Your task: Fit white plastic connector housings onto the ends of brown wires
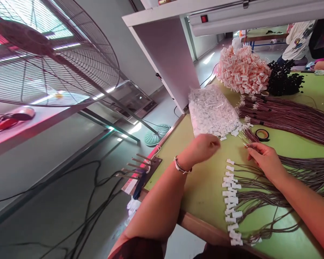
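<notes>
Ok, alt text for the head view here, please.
Two bare hands work at a green table: the left hand closes beside a clear bag of small white plastic connectors, the right hand pinches thin brown wires. A row of white-tipped wires lies below.

The label on the bag of white connectors [212, 109] seems too blurred to read.

Bare green table [205, 187] lies open left of the finished wire row [232, 201]; the connector bag [213, 111] blocks beyond, wire bundles [291, 115] crowd its right.
</notes>
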The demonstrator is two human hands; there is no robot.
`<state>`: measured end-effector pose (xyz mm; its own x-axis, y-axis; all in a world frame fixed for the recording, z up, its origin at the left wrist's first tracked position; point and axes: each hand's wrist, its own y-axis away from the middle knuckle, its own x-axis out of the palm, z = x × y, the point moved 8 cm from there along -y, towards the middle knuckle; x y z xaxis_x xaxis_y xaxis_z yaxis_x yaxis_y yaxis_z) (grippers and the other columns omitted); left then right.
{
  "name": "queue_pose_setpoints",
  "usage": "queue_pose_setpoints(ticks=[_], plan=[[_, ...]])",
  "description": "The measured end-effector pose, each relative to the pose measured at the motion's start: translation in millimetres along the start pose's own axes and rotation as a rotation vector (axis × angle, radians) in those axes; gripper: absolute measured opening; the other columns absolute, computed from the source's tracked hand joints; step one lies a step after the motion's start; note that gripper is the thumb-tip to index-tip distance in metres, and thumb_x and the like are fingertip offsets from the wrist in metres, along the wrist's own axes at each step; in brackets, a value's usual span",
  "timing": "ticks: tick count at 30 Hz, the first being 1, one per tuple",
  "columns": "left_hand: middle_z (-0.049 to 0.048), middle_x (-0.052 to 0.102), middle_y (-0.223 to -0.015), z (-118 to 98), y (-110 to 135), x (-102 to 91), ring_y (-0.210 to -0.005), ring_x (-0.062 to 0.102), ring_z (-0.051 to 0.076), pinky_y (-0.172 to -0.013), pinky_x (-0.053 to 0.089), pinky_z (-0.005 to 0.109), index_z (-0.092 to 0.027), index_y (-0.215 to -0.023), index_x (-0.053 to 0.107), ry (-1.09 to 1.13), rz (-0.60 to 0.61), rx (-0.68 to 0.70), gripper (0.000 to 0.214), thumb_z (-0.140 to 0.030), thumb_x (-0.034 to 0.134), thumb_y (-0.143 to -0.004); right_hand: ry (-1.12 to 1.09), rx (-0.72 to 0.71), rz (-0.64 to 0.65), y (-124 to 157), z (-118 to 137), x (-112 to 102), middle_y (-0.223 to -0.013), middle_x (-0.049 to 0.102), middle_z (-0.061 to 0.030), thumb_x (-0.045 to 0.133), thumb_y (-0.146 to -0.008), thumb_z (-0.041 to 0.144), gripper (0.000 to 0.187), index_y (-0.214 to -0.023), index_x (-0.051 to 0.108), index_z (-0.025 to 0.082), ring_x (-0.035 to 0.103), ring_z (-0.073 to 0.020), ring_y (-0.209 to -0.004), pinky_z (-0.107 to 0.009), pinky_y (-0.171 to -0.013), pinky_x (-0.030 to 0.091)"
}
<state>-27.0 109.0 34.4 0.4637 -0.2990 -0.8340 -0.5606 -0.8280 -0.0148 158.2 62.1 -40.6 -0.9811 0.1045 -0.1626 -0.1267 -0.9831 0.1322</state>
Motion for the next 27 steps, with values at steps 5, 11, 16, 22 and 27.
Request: queue_pose_setpoints(ticks=[5,11,16,22,27], plan=[[0.0099,0.069,-0.082,42,-10,-4.0,-0.079,0.062,0.022,-0.070,0.046,0.030,-0.015,-0.078,0.069,-0.426,-0.115,-0.312,0.021,-0.016,0.048,-0.079,0.066,-0.056,-0.037,3,14,-1,-0.052,0.050,0.0044,0.057,-0.071,0.039,0.021,-0.071,0.054,0.018,0.037,-0.0086,-0.046,-0.023,-0.047,0.030],[0.0118,0.067,-0.089,42,-14,18.2,-0.084,0.062,0.023,-0.072,0.045,0.030,-0.015,-0.083,0.070,-0.435,-0.069,-0.288,0.023,-0.019,0.047,-0.082,0.128,-0.125,-0.069,5,22,-1,-0.054,0.043,0.0042,0.053,-0.067,0.035,0.018,-0.061,0.050,0.018,0.037,-0.0101,-0.052,-0.024,-0.053,0.032],[0.0081,0.068,-0.084,25,-8,8.4,-0.079,0.062,0.021,-0.071,0.047,0.031,-0.017,-0.075,0.068,-0.226,-0.162,-0.218,0.016,-0.021,0.052,-0.080,0.139,-0.134,-0.075,2,17,-1,-0.056,0.047,0.0035,0.056,-0.066,0.033,0.016,-0.061,0.052,0.018,0.041,-0.0110,-0.055,-0.024,-0.055,0.034],[0.0044,0.067,-0.065,15,-6,39.3,-0.061,0.062,0.015,-0.063,0.051,0.028,-0.013,-0.078,0.064,0.767,-0.085,-0.285,0.022,-0.032,0.069,-0.069,0.079,-0.116,-0.052,4,19,-1,-0.054,0.043,0.0047,0.057,-0.067,0.034,0.019,-0.059,0.051,0.017,0.037,-0.0097,-0.054,-0.022,-0.053,0.032],[0.0006,0.064,-0.060,9,-12,72.0,-0.053,0.055,0.007,-0.057,0.046,0.021,-0.011,-0.075,0.066,1.144,0.010,-0.280,0.025,-0.028,0.078,-0.061,0.091,-0.137,-0.039,8,24,2,-0.056,0.043,0.0047,0.056,-0.068,0.032,0.017,-0.060,0.051,0.018,0.037,-0.0097,-0.055,-0.022,-0.054,0.032]])
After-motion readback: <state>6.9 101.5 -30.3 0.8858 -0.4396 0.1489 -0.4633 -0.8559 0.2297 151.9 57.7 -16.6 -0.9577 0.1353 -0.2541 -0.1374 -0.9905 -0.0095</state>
